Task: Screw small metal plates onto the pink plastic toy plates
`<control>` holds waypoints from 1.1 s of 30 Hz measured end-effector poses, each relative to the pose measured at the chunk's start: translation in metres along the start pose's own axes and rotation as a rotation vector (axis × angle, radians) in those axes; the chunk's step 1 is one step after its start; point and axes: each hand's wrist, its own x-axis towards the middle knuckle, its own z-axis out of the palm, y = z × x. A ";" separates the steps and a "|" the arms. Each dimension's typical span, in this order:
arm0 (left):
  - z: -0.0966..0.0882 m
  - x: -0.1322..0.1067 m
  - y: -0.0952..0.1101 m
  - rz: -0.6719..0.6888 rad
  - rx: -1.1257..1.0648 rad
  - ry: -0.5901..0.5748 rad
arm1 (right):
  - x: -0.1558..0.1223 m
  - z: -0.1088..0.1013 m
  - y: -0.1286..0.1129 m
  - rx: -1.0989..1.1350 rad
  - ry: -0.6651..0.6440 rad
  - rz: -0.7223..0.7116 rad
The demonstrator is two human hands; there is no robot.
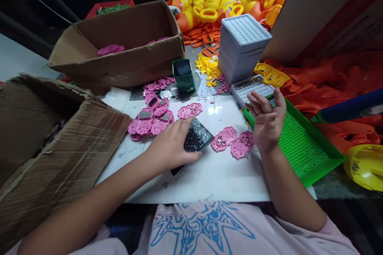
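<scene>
Left hand point(175, 142): yours, centre of frame, grip wrapped over the black block point(196, 136), thumb along its near side. Block top speckled with shiny bits; you cannot tell here whether its underside touches the table point(230, 181).

Right hand point(269, 123): yours, right of centre, raised at the green tray point(302, 139); fingers loosely curled, thumb apart, nothing visible in the grip.

Pink plates point(226, 132): two just right of the block and one above it, with small metal parts on them; a pile point(149, 124) left of centre.

Hazards, as judged. Block corner points at the nearest plate: a push rightward could jog it and scatter the metal parts. Tilting the block could shed any loose bits on top. A backward sweep of your right hand could topple the white stack point(243, 57), tall and narrow, upper right of centre. Your left forearm, swung up, could knock the pile.

Edges and room. Left: cardboard box point(101, 143), its wall close to your forearm. Top: green cup point(184, 81). Right: green tray rim, near the plates. Bottom: table edge, just before your shirt point(203, 227). Widest working stretch: lower middle, between your forearms.
</scene>
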 end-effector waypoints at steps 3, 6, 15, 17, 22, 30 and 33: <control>-0.013 0.036 0.021 -0.003 0.084 0.026 | 0.003 -0.002 0.006 0.007 0.020 -0.057; -0.016 0.074 0.037 -0.049 0.143 0.071 | 0.005 -0.003 0.010 0.018 0.046 -0.087; -0.010 0.145 0.066 -0.207 0.182 -0.001 | 0.007 -0.003 0.012 -0.030 0.018 -0.147; -0.008 0.152 0.068 -0.246 0.183 0.002 | 0.007 -0.003 0.012 -0.047 0.008 -0.139; -0.002 0.164 0.071 -0.296 0.168 0.046 | 0.006 -0.003 0.011 -0.047 -0.016 -0.105; 0.002 0.166 0.084 -0.329 0.158 0.042 | 0.006 -0.004 0.012 0.051 -0.027 -0.112; 0.005 0.163 0.088 -0.355 0.145 0.024 | 0.006 -0.003 0.013 0.042 -0.030 -0.102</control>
